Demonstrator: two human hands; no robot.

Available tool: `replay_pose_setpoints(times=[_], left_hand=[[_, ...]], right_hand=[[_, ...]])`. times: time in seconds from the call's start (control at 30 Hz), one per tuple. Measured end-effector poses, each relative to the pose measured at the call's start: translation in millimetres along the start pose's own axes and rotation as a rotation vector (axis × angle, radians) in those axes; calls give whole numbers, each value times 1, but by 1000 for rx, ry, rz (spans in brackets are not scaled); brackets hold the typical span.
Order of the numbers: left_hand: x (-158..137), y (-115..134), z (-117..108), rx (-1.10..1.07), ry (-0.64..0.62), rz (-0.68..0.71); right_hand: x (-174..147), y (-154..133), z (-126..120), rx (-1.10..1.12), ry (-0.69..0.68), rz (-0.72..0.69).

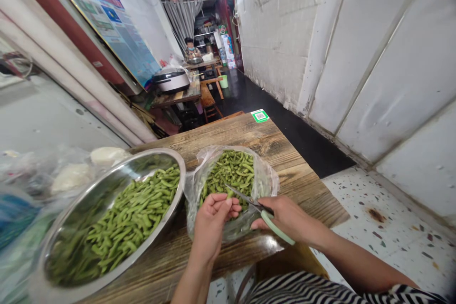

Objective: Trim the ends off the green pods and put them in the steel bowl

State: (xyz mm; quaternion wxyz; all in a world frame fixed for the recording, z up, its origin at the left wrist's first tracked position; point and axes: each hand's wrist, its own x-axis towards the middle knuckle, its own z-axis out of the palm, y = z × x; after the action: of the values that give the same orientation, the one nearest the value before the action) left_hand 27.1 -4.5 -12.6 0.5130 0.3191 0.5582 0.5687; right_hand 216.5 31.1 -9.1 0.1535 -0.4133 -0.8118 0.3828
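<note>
My left hand (218,213) pinches a green soybean pod (230,193) above a clear plastic bag (267,178) of pods. Scissors (280,229) with pale green handles are in my right hand (285,218), fingers closed around the grips. Their blades point up and left, close to the pinched pod, and look slightly parted. Many green pods (231,166) fill the bag, which stands with its mouth open on the wooden table. To the left, a large steel bowl (182,166) holds a heap of loose pods (135,213). My left fingers partly hide the pod they hold.
Plastic bags (73,175) with pale contents crowd the bowl's left side. A green QR-code card (260,115) lies at the table's (295,166) far corner. Farther back are a cooker (170,80) on another table, a wooden stool (207,97) and a seated person (192,50). White walls flank the right.
</note>
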Motion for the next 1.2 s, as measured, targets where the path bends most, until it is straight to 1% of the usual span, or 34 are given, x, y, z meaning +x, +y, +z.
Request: replay_pose_setpoints(times=[0.03, 0.07, 0.1, 0.17, 0.2, 0.23, 0.27, 0.3, 0.33, 0.37, 0.43, 0.47, 0.5, 0.6, 0.67, 0.7, 0.8, 0.87, 1.07, 1.2], left_hand=[[1, 3, -6, 77, 55, 71], [2, 7, -14, 178, 157, 175], [3, 13, -24, 305, 294, 303], [6, 29, -46, 634, 641, 603], [8, 36, -55, 824, 732, 716], [10, 42, -62, 990, 759, 798], [12, 45, -66, 1121, 763, 857], [14, 46, -67, 1227, 713, 893], [17, 43, -66, 1306, 630, 904], [20, 38, -62, 1368, 529, 890], [25, 23, -50, 1456, 322, 805], [27, 16, -45, 1482, 263, 755], [29, 10, -40, 1492, 236, 714], [31, 4, -34, 1412, 235, 666], [28, 8, -34, 1255, 212, 617], [27, 10, -34, 1149, 203, 567], [21, 13, -31, 830, 184, 356], [17, 11, -27, 692, 165, 251], [14, 4, -20, 392, 113, 163], [13, 5, -19, 311, 108, 148]], right_hand=[[1, 1, 0, -11, 7, 11], [2, 2, 0, -28, 21, 24], [3, 4, -1, -51, 39, 37], [5, 6, -2, -99, 72, 58], [5, 7, -3, -118, 81, 67], [6, 8, -3, -131, 84, 76], [7, 9, -3, -138, 81, 85], [7, 9, -4, -141, 79, 92], [8, 9, -4, -142, 78, 96], [8, 9, -4, -142, 77, 98], [8, 9, -4, -141, 69, 93], [8, 8, -5, -141, 64, 92], [7, 8, -5, -139, 60, 93], [5, 7, -8, -122, 59, 108], [4, 6, -9, -92, 50, 117], [3, 5, -10, -74, 38, 116], [2, 2, -11, -22, -13, 93], [1, 0, -10, 6, -40, 75], [1, -3, -11, 44, -40, 58], [0, -5, -13, 66, -77, 50]])
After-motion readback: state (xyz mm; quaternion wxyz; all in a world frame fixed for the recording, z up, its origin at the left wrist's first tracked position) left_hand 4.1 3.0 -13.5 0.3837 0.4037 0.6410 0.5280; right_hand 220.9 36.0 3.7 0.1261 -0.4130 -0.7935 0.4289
